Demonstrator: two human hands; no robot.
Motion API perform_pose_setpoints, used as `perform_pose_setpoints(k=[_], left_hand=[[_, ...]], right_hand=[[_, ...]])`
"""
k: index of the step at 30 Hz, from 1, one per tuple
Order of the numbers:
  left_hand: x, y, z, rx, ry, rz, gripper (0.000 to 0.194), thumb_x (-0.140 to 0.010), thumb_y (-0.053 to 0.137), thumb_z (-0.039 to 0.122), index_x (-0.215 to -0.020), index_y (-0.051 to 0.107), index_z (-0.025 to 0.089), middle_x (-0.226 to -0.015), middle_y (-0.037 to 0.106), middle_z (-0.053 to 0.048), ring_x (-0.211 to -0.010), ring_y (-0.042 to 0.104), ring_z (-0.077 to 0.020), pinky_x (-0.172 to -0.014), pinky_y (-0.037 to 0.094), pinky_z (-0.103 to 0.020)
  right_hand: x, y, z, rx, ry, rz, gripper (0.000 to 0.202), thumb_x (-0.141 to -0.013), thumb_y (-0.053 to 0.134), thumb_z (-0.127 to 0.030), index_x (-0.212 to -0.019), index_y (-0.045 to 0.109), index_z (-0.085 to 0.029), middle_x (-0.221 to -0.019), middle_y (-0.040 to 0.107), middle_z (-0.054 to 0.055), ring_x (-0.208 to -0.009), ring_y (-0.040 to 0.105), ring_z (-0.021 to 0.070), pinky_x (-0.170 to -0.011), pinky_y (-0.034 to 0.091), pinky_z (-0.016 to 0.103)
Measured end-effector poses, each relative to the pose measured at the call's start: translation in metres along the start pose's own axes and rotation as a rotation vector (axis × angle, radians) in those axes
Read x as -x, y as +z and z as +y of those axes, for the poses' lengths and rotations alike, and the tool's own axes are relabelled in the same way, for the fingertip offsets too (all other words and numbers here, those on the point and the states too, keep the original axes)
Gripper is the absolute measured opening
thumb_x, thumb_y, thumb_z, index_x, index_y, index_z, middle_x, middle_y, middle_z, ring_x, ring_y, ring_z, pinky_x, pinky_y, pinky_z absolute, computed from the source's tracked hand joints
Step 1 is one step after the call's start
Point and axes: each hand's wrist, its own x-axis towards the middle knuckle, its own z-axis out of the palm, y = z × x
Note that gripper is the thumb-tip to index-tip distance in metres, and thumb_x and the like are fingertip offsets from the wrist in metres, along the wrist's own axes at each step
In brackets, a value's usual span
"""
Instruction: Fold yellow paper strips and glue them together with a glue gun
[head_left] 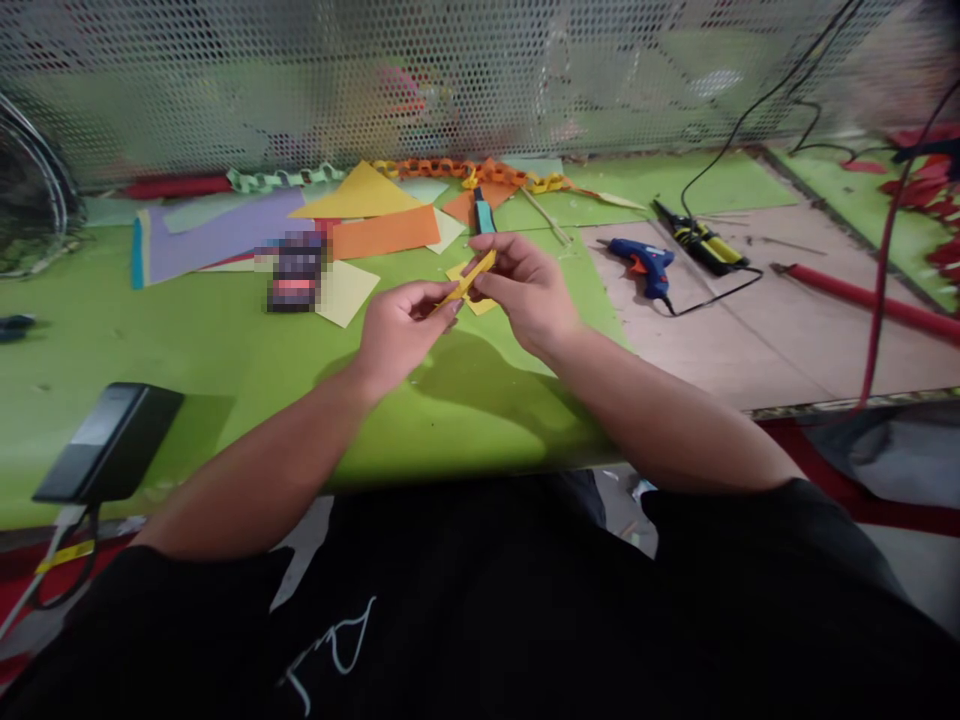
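Between my two hands a narrow yellow paper strip (474, 276) is held above the green table. My left hand (405, 325) pinches its lower left end between thumb and fingers. At the upper right end, my right hand (531, 290) grips the same strip with its fingers curled. Under the hands lies another yellow paper piece (482, 306), partly hidden. Just beyond them is a cutter with a teal and black handle (484, 212). Behind it runs a paper chain (442, 169) with green, orange and yellow links.
Coloured sheets, among them an orange sheet (386, 233) and a purple sheet (232, 232), lie at the back left. On the right are a blue glue gun (643, 262), yellow-black pliers (701, 238) and cables. A black power adapter (112, 440) sits front left. A perforated metal panel (315, 90) stands behind.
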Motion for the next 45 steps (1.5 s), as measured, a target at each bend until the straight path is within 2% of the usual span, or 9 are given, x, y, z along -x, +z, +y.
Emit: perform_pose_setpoints(k=[8, 14, 24, 27, 31, 37, 41, 43, 45], left_hand=[[-0.002, -0.003, 0.011, 0.222, -0.183, -0.040, 0.036, -0.084, 0.101, 0.041, -0.112, 0.092, 0.021, -0.104, 0.089, -0.008, -0.074, 0.080, -0.0138, -0.079, 0.071, -0.033], [-0.009, -0.010, 0.006, 0.302, -0.321, -0.102, 0.041, -0.080, 0.103, 0.040, -0.114, 0.092, 0.020, -0.108, 0.089, -0.010, -0.077, 0.081, -0.0141, -0.082, 0.071, -0.034], [-0.009, -0.013, 0.006, 0.130, -0.231, -0.083, 0.048, -0.080, 0.103, 0.045, -0.121, 0.092, 0.023, -0.113, 0.090, -0.009, -0.082, 0.082, -0.0170, -0.092, 0.073, -0.041], [-0.007, -0.011, 0.006, 0.091, -0.146, -0.018, 0.044, -0.082, 0.101, 0.045, -0.118, 0.092, 0.022, -0.111, 0.090, -0.009, -0.081, 0.081, -0.0163, -0.090, 0.071, -0.039], [-0.004, -0.008, 0.003, 0.017, -0.018, -0.003, 0.039, -0.087, 0.098, 0.042, -0.120, 0.092, 0.023, -0.115, 0.090, -0.009, -0.088, 0.082, -0.0180, -0.092, 0.070, -0.038], [-0.003, -0.006, 0.006, -0.016, -0.002, -0.069, 0.038, -0.090, 0.095, 0.042, -0.123, 0.090, 0.023, -0.124, 0.089, -0.011, -0.104, 0.085, -0.0235, -0.101, 0.068, -0.041], [-0.010, -0.044, 0.055, -0.301, -0.064, -0.297, 0.053, -0.092, 0.092, 0.050, -0.139, 0.084, 0.027, -0.142, 0.083, -0.012, -0.114, 0.083, -0.0285, -0.101, 0.066, -0.042], [-0.017, -0.082, 0.083, -0.551, -0.073, -0.362, 0.056, -0.097, 0.087, 0.052, -0.149, 0.079, 0.033, -0.142, 0.083, -0.010, -0.119, 0.081, -0.0300, -0.102, 0.063, -0.041], [-0.026, -0.127, 0.098, -0.749, -0.103, -0.313, 0.063, -0.097, 0.087, 0.048, -0.158, 0.072, 0.036, -0.141, 0.083, -0.008, -0.117, 0.080, -0.0299, -0.101, 0.061, -0.041]], right_hand=[[0.001, -0.003, -0.011, 0.016, -0.036, -0.074, 0.043, -0.086, 0.094, -0.032, -0.123, 0.073, -0.026, -0.099, 0.080, -0.001, -0.082, 0.074, 0.0158, -0.081, 0.064, 0.034], [-0.002, -0.006, -0.016, 0.022, 0.003, -0.090, 0.049, -0.080, 0.105, -0.049, -0.112, 0.077, -0.024, -0.086, 0.079, -0.002, -0.073, 0.076, 0.0144, -0.075, 0.066, 0.031], [-0.002, -0.005, -0.015, -0.036, 0.087, -0.029, 0.059, -0.069, 0.111, -0.047, -0.110, 0.078, -0.022, -0.093, 0.082, -0.001, -0.073, 0.075, 0.0121, -0.075, 0.067, 0.029], [0.000, -0.004, -0.018, -0.083, 0.187, -0.019, 0.071, -0.066, 0.112, -0.042, -0.123, 0.075, -0.024, -0.095, 0.084, -0.001, -0.077, 0.076, 0.0135, -0.079, 0.068, 0.030], [0.000, -0.002, -0.015, -0.067, 0.324, 0.012, 0.069, -0.062, 0.114, -0.045, -0.114, 0.077, -0.020, -0.085, 0.081, -0.001, -0.071, 0.073, 0.0119, -0.074, 0.066, 0.028], [0.001, 0.001, -0.006, 0.005, 0.212, 0.090, 0.061, -0.062, 0.111, -0.047, -0.109, 0.081, -0.021, -0.081, 0.080, -0.003, -0.070, 0.072, 0.0119, -0.075, 0.065, 0.030], [-0.002, -0.006, -0.012, 0.047, 0.179, 0.120, 0.059, -0.067, 0.108, -0.046, -0.113, 0.081, -0.022, -0.080, 0.078, -0.003, -0.073, 0.072, 0.0134, -0.080, 0.066, 0.033], [-0.003, -0.009, -0.017, 0.029, 0.183, 0.138, 0.059, -0.065, 0.109, -0.046, -0.111, 0.082, -0.022, -0.079, 0.077, -0.004, -0.072, 0.072, 0.0130, -0.079, 0.066, 0.032], [-0.004, -0.011, -0.020, 0.007, 0.195, 0.152, 0.057, -0.063, 0.111, -0.045, -0.108, 0.084, -0.023, -0.079, 0.078, -0.003, -0.071, 0.071, 0.0127, -0.077, 0.065, 0.031]])
